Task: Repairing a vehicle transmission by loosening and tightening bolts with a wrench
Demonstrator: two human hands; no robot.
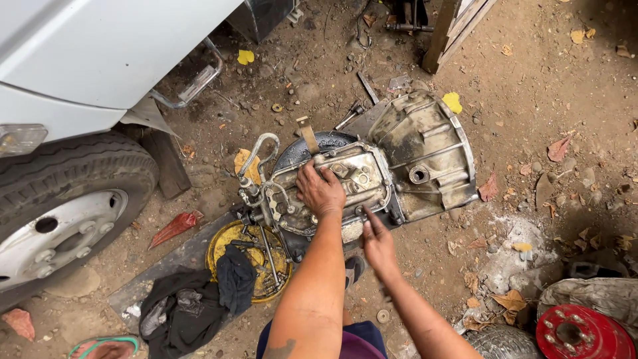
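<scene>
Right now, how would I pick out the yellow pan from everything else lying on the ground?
Start at the greasy gearbox in the middle of the dirt, under the left hand. Just below its narrow end lies a round yellow pan holding tools, a dark rag draped over it. Nothing else nearby is round and yellow.

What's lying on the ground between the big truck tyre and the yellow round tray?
A crumpled red scrap lies on the bare dirt between the tyre and the yellow tray, seen in the head view.

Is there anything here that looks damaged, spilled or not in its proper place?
Yes. The grimy metal gearbox lies directly on the dirt ground, not on a bench, with the left hand resting on its top cover. A pale powdery patch looks spilled beside it, and dark rags lie crumpled over the round yellow tray.
</scene>
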